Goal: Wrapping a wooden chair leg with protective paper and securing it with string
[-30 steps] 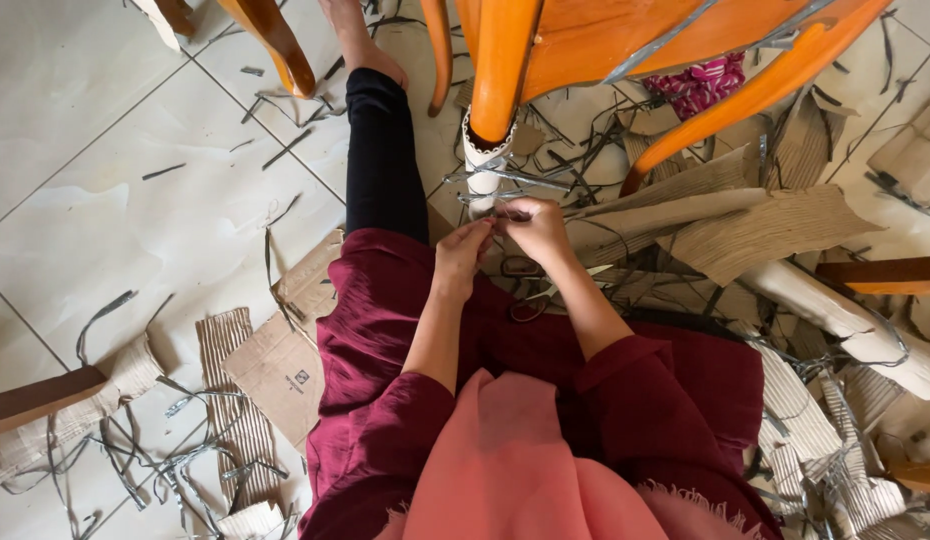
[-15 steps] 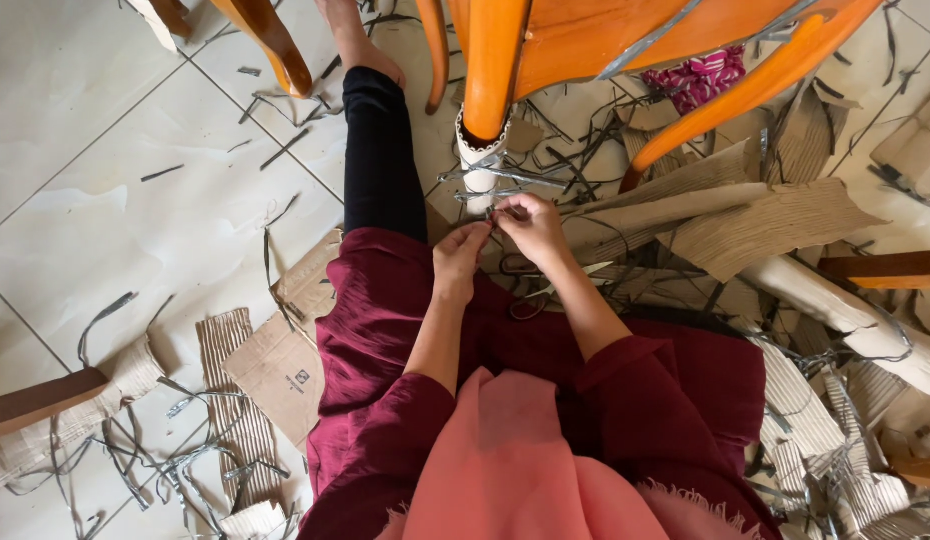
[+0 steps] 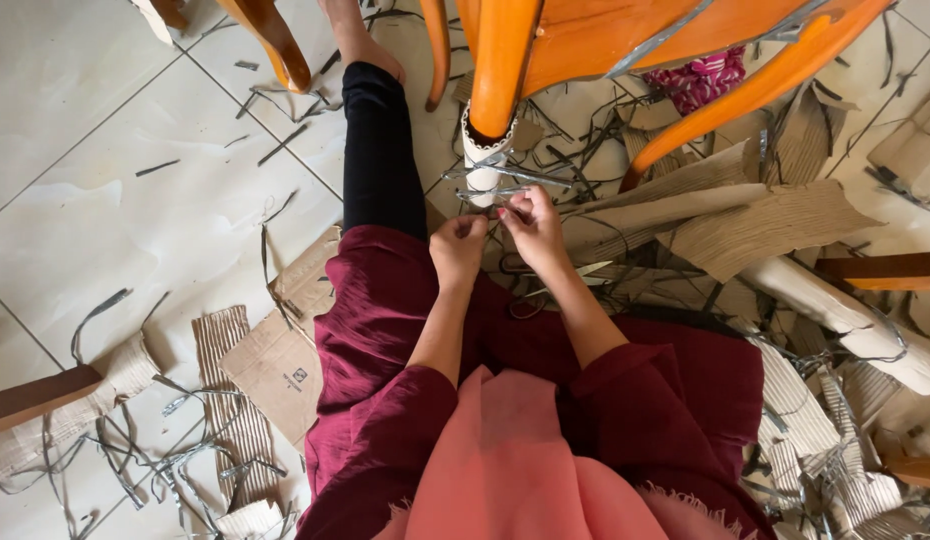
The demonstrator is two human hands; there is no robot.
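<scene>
I sit on the floor in a maroon garment with one leg in black stretched forward. An orange wooden chair leg [image 3: 502, 60] stands before me, its foot wrapped in white padding [image 3: 482, 158] bound by grey plastic straps [image 3: 505, 180]. My left hand [image 3: 457, 250] and my right hand [image 3: 530, 225] are close together just below the wrapped foot, fingers pinched on the grey strap. Whether a small tool is in my fingers, I cannot tell.
Other orange chair legs [image 3: 760, 85] spread to the right and upper left [image 3: 275, 40]. Torn corrugated cardboard [image 3: 765, 225] and cut grey straps [image 3: 175, 470] litter the white tiles. A flat cardboard piece [image 3: 280, 360] lies left of my lap. A pink patterned cloth [image 3: 700, 80] lies under the chair.
Both hands stay at the wrapped chair foot; the fingers shifted slightly on the grey strap. The view has barely moved.
</scene>
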